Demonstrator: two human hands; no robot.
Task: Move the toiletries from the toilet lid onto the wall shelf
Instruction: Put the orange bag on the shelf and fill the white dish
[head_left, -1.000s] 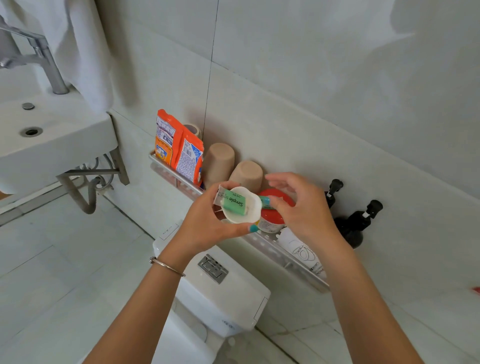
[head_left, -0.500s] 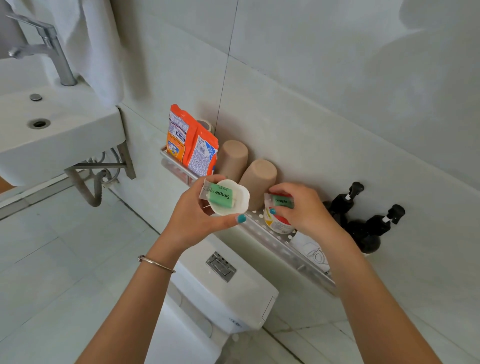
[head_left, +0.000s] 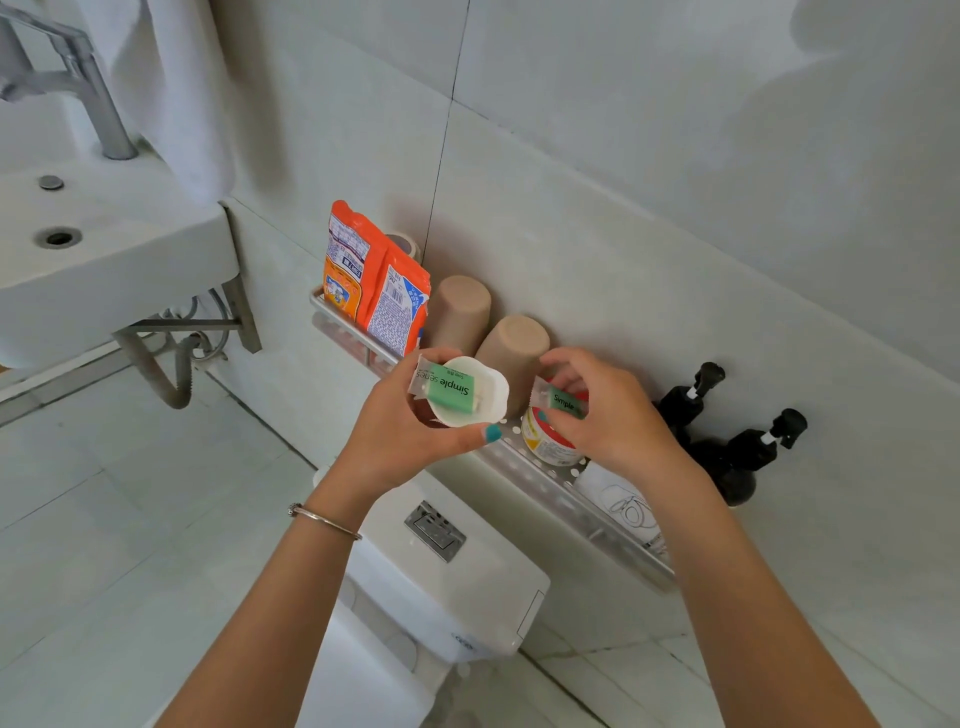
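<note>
since a second ago the right hand has carried its small green soap, marked "simple", down to the red-lidded jar on the wall shelf; its grip pinches the soap, seemingly about to set it there. the left hand grips a white soap dish holding a green bar reading "simple series", just off the shelf's front edge.

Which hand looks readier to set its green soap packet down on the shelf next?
The right hand. It pinches a green packet directly over the red-lidded jar on the wall shelf, while the left hand holds the white dish in front of the shelf.
</note>
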